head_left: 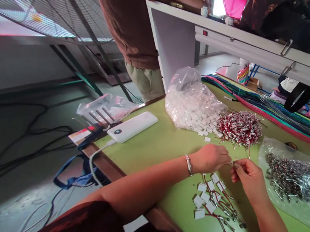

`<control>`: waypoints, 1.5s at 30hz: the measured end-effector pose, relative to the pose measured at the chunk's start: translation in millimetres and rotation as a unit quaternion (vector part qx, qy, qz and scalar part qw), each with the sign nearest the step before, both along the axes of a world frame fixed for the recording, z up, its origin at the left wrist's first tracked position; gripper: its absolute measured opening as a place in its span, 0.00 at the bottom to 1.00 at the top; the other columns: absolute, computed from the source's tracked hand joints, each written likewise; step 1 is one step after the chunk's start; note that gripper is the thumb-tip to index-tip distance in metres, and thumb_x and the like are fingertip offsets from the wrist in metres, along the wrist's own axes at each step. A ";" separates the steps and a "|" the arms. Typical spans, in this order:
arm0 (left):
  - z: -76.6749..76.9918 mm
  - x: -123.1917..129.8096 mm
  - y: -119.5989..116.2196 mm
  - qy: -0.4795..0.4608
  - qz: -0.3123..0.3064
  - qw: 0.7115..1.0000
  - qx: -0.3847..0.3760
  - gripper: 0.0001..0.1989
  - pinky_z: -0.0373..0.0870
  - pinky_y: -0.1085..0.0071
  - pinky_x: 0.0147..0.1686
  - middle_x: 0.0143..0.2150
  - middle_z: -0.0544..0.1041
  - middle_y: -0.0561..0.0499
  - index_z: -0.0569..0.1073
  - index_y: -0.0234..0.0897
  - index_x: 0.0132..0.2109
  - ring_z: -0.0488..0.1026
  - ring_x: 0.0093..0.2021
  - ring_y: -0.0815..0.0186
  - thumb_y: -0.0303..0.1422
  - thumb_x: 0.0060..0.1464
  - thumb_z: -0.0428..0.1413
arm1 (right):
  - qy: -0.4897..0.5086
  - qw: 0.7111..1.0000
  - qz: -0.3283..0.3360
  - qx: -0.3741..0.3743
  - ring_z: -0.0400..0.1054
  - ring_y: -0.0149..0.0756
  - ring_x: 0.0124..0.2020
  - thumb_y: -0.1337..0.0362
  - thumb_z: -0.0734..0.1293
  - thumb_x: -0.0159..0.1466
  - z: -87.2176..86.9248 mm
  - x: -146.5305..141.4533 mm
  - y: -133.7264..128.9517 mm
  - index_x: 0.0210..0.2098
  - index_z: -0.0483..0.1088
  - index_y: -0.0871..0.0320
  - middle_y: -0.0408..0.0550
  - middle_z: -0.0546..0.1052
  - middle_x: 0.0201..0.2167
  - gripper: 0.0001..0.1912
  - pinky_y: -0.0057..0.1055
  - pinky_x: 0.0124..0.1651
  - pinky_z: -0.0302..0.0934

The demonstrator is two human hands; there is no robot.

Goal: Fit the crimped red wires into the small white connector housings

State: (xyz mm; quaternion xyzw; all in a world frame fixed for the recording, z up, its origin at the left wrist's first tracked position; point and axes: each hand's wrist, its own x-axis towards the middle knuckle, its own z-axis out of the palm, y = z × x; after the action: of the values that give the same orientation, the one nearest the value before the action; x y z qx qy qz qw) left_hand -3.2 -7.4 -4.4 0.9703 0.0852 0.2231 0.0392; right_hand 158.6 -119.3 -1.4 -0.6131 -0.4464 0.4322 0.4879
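Observation:
My left hand [210, 159], with a bracelet at the wrist, is closed in a pinch above the green table. Its fingertips meet those of my right hand [248, 177], also pinched. Something small and pale shows between them, too hidden to name. A thin red wire [249, 153] rises just behind my right fingers. Below the hands lies a loose group of short red and dark wires [221, 204] with metal terminals, many ending in white plastic connectors [199, 213]. Beyond my hands sits a heap of short red wires with metal ends [240, 127].
A clear bag of white connectors [193, 106] stands behind. At right is a plastic bag with dark terminal pieces [292, 178]. Long wire bundles [273, 108] line the far edge. A white power bank [133, 126] with a cable lies left. Another person [127, 21] stands behind the table, near a fan [53, 0].

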 end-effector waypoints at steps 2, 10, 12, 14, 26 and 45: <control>4.0 -2.6 9.2 -0.024 0.041 0.998 -0.046 0.12 0.66 0.69 0.38 0.33 0.75 0.49 0.74 0.36 0.46 0.71 0.36 0.66 0.36 0.63 0.49 | -0.013 1.000 -0.018 0.007 0.66 0.30 0.21 0.49 0.69 0.55 0.6 9.0 2.7 0.30 0.69 0.58 0.45 0.75 0.24 0.18 0.30 0.26 0.66; 2.3 0.2 8.3 -0.015 0.083 0.964 -0.253 0.08 0.68 0.75 0.35 0.33 0.78 0.51 0.77 0.34 0.37 0.73 0.32 0.70 0.29 0.59 0.53 | -0.375 0.921 0.008 0.102 0.68 0.47 0.49 0.59 0.63 0.59 1.8 17.1 4.4 0.41 0.72 0.57 0.57 0.76 0.46 0.13 0.44 0.51 0.62; -1.5 7.9 -5.3 0.016 0.077 0.960 -0.269 0.08 0.67 0.76 0.32 0.32 0.78 0.53 0.78 0.35 0.35 0.72 0.30 0.71 0.27 0.58 0.53 | -0.461 0.877 0.058 0.123 0.68 0.47 0.50 0.63 0.60 0.62 -2.2 8.5 0.4 0.49 0.69 0.57 0.57 0.75 0.49 0.17 0.43 0.50 0.62; -2.9 12.7 -12.5 0.017 0.071 0.952 -0.298 0.08 0.67 0.77 0.32 0.31 0.78 0.53 0.77 0.35 0.35 0.71 0.30 0.72 0.26 0.57 0.53 | -0.494 0.860 0.075 0.106 0.72 0.46 0.43 0.65 0.56 0.64 -7.7 3.3 -3.0 0.51 0.69 0.56 0.56 0.77 0.45 0.19 0.40 0.43 0.64; -14.3 -16.1 48.7 0.088 0.331 0.933 -0.108 0.05 0.70 0.63 0.41 0.36 0.74 0.40 0.76 0.29 0.33 0.72 0.41 0.55 0.28 0.53 0.59 | -0.388 0.921 -0.026 0.018 0.72 0.39 0.28 0.54 0.61 0.62 -13.0 18.9 1.4 0.35 0.74 0.53 0.47 0.80 0.29 0.13 0.33 0.32 0.61; 2.4 4.1 11.4 -0.100 0.034 0.682 -0.724 0.09 0.64 0.77 0.26 0.26 0.75 0.55 0.75 0.33 0.35 0.70 0.25 0.75 0.28 0.44 0.63 | -0.420 0.884 -0.053 0.201 0.72 0.34 0.31 0.60 0.62 0.65 -9.3 14.3 0.7 0.35 0.74 0.54 0.44 0.79 0.31 0.09 0.29 0.36 0.63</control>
State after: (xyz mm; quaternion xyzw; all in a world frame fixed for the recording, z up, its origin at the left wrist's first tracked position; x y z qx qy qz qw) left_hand 0.9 4.1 -2.0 0.6079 0.2489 0.1884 0.7301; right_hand 172.9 -118.6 -10.7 -0.6486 -0.6538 0.0092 0.3896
